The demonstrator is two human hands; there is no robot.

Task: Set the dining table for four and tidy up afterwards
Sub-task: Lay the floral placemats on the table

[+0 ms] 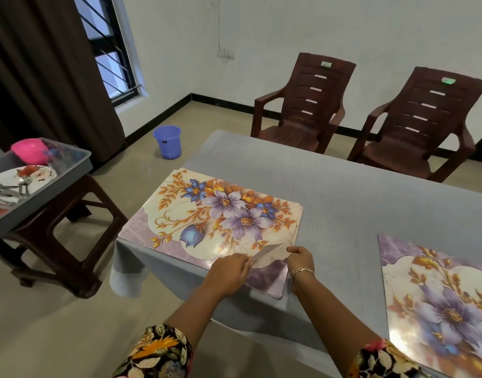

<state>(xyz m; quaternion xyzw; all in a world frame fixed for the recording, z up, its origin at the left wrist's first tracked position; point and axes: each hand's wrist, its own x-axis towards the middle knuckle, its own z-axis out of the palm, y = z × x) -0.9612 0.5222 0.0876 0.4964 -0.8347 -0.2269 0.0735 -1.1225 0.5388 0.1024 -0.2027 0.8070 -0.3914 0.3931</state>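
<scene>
The left hand and right hand each pinch the lifted near edge of the top floral placemat, stacked at the left end of the grey-clothed bench. A second placemat lies well apart to the right.

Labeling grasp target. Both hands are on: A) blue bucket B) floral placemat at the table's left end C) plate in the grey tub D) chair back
B: the left hand and right hand both pinch the lifted near corner of the floral placemat on the table.
</scene>
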